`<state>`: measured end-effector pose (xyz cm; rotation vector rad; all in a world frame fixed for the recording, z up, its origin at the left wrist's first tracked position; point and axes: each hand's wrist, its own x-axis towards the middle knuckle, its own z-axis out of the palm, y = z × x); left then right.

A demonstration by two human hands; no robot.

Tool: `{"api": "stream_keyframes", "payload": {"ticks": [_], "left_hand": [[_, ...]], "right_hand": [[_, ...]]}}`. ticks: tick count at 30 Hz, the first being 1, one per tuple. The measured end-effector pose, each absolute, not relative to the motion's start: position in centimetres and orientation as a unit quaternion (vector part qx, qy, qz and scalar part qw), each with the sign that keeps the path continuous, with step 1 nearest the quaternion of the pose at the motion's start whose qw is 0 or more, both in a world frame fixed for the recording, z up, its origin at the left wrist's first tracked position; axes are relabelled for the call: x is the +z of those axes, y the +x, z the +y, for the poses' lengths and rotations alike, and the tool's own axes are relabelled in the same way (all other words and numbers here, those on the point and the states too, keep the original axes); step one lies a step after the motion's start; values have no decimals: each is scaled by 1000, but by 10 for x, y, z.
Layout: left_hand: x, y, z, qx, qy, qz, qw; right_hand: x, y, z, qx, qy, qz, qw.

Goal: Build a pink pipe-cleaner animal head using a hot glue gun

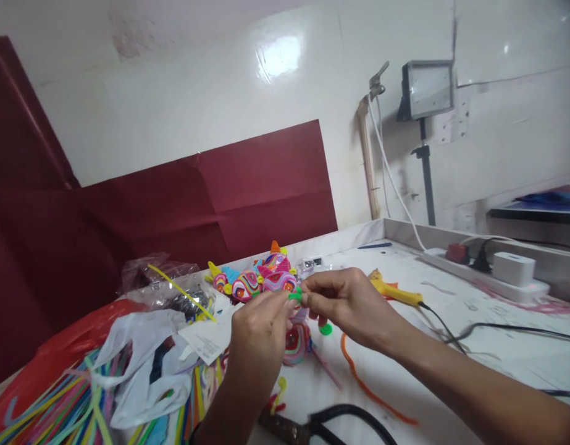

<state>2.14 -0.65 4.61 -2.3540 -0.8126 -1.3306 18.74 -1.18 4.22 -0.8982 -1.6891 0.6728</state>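
Note:
A small bright green pipe cleaner piece (295, 296) is pinched between the fingertips of my left hand (260, 327) and my right hand (347, 306). Its exact shape is partly covered by the fingers. Just below my right hand lies a round green coil (326, 329) on the white table (386, 377). A multicoloured coiled piece (296, 343) with a red centre shows beneath my hands, partly hidden. Behind them sits a group of colourful coiled pipe cleaner figures (246, 285). An orange pipe cleaner (359, 378) curves across the table below my right forearm.
Black-handled scissors (331, 417) lie at the front edge. A yellow glue gun (398, 292) with a black cord rests at right, before a white power strip (520, 287). At left are loose pipe cleaners (57, 408), a white plastic bag (148, 337) and a red bag (48, 352).

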Motion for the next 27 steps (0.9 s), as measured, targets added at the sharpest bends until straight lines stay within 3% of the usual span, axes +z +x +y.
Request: {"api": "stream_keyframes", "payload": {"ticks": [10, 19, 22, 27], "left_hand": [[40, 23, -4, -416, -833, -285, 225], [43, 24, -3, -456, -823, -303, 154], [43, 27, -3, -503, -798, -323, 75], [41, 33, -2, -567, -728, -350, -161]], "right_hand": [[44, 187, -17, 41, -401, -780, 479], [43, 188, -13, 75, -427, -762, 482], [43, 188, -13, 129, -427, -745, 495], [43, 186, -12, 227, -405, -707, 533]]}}
